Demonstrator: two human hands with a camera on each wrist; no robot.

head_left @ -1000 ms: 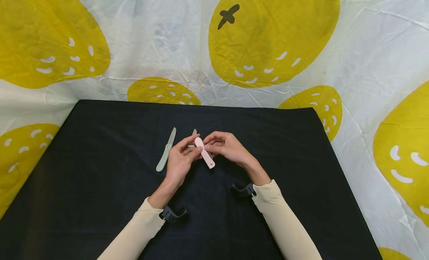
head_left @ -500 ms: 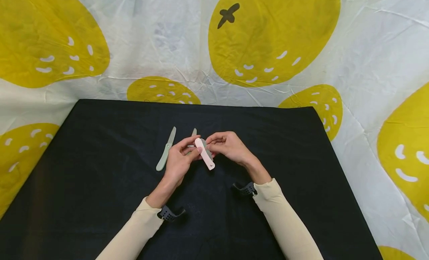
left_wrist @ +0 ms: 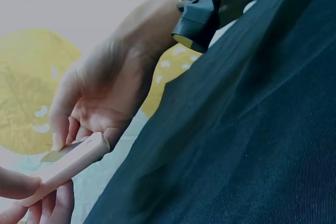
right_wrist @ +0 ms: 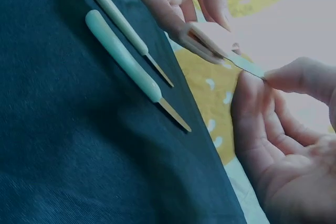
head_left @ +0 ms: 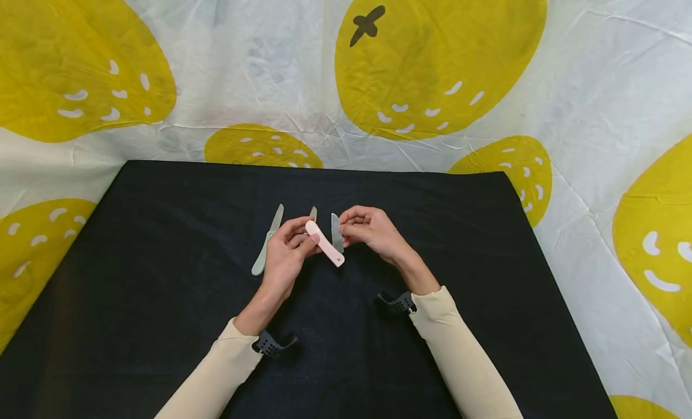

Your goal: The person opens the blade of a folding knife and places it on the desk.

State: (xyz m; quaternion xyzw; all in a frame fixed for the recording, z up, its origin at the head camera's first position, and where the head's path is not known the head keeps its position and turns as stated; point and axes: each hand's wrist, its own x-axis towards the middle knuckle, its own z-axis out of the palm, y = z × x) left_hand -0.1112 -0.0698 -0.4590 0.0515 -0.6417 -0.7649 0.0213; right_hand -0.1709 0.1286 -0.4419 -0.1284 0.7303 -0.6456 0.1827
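Note:
A pink-handled folding knife (head_left: pixel 328 249) is held above the black cloth, its metal blade (head_left: pixel 337 232) swung partly out from the handle. My left hand (head_left: pixel 282 258) grips the pink handle between thumb and fingers. With thumb and fingertips, my right hand (head_left: pixel 376 233) pinches the blade. In the right wrist view the handle's slot faces the camera, and the blade (right_wrist: pixel 245 66) runs to the right thumb. Two light green folding knives lie unfolded on the cloth: one (head_left: pixel 262 255) left of my left hand, the other (head_left: pixel 313 212) mostly hidden behind it.
Black cloth (head_left: pixel 162 287) covers the table, whose far edge meets a white hanging sheet (head_left: pixel 259 59) printed with yellow fruit shapes. Dark straps (head_left: pixel 273 345) sit at both wrists. The right wrist view shows both green knives (right_wrist: pixel 123 56) side by side, blades pointing the same way.
The blade has swung out of the pink handle to the right, pulled by my right hand, which has shifted slightly up. My left hand has turned the handle a little leftward.

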